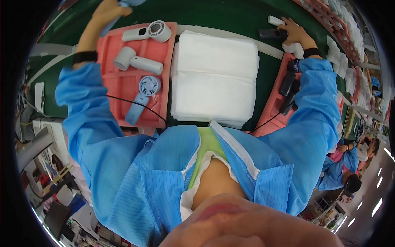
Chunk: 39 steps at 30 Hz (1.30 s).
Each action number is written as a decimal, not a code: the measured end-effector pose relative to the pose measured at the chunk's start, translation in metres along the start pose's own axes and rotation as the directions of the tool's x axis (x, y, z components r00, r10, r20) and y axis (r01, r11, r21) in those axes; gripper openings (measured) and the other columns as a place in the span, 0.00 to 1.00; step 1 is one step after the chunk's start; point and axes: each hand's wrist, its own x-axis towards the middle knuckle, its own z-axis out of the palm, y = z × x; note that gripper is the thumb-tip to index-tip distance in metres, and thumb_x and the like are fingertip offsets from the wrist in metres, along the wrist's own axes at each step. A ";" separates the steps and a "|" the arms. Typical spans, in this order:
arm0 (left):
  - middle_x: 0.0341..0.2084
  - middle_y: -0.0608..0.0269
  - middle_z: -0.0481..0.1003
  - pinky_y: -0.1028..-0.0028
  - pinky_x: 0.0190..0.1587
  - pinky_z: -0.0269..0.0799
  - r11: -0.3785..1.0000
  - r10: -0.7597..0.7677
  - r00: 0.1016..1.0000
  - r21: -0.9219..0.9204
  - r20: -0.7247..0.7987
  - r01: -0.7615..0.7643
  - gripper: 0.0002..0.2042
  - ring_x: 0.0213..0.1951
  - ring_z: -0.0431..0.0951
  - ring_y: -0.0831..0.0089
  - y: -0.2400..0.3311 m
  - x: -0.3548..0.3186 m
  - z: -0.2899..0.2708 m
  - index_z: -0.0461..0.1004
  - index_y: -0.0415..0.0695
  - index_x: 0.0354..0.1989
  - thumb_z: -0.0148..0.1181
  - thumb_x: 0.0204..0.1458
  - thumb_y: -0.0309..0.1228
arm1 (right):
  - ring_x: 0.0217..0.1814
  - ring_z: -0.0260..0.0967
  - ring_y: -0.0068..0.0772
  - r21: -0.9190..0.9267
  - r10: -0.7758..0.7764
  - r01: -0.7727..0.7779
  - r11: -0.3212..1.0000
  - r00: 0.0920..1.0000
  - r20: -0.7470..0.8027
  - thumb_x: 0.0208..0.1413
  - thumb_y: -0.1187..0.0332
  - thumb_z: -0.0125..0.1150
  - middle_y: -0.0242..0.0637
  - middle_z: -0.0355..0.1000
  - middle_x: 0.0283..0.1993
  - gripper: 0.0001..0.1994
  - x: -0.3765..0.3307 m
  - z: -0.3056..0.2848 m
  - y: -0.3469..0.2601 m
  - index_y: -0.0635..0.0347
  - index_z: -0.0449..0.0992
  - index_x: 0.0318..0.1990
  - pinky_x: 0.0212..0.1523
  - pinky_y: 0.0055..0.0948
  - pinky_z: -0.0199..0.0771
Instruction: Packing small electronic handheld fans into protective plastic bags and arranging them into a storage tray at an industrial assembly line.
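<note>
Head view, looking down over a blue smock to a green bench.

Left hand (108,11): raised at the far left edge of the bench, fingers clenched round a pale blue fan (125,4), most of it cut off by the picture's rim. A black wristband sat on that forearm.

Right hand (295,32): stretched to the far right, palm down, fingertips resting on a black fan (269,33) lying flat on the bench; whether the fingers gripped it or only touched it could not be told. A white fan (275,20) lay just beyond it.

Pink tray (123,86), left of centre: three fans lying flat in it, a white one (148,31) at the far end, a grey-white one (136,61) in the middle, a blue one (142,97) nearest the body. A black cable (140,105) ran across the tray's near part.

White sheets (214,78): a thick stack at centre, just beside the tray.

Second pink tray (271,111), right of the stack: partly hidden by the right sleeve, holding dark fans (289,84), perhaps two.

Small white pieces (333,51) lay in rows along the right edge.
</note>
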 end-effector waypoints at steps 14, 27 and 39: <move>0.41 0.50 0.75 0.68 0.48 0.71 0.918 -0.379 0.925 -0.125 -0.004 0.375 0.40 0.43 0.76 0.58 -0.126 -0.197 -0.009 0.62 0.38 0.60 0.69 0.33 0.39 | 0.48 0.70 0.49 0.249 0.065 -0.015 0.968 0.979 -0.194 0.25 0.58 0.68 0.45 0.72 0.44 0.28 0.016 0.005 -0.003 0.57 0.80 0.41 0.50 0.37 0.71; 0.48 0.41 0.72 0.59 0.55 0.65 0.946 -0.294 0.924 0.066 -0.243 0.318 0.33 0.52 0.70 0.46 -0.123 -0.214 0.009 0.66 0.43 0.59 0.64 0.46 0.49 | 0.54 0.67 0.51 0.129 -0.179 0.280 0.951 0.844 -0.506 0.33 0.62 0.66 0.48 0.70 0.54 0.20 0.055 -0.074 -0.099 0.59 0.79 0.38 0.54 0.40 0.68; 0.49 0.47 0.71 0.65 0.52 0.67 0.926 -0.369 0.894 -0.183 -0.253 0.331 0.21 0.51 0.72 0.54 -0.036 -0.254 -0.020 0.71 0.45 0.55 0.62 0.52 0.36 | 0.53 0.66 0.53 0.219 -0.122 0.135 0.966 0.990 -0.074 0.25 0.59 0.70 0.46 0.66 0.58 0.28 0.078 -0.067 -0.094 0.56 0.81 0.43 0.56 0.38 0.68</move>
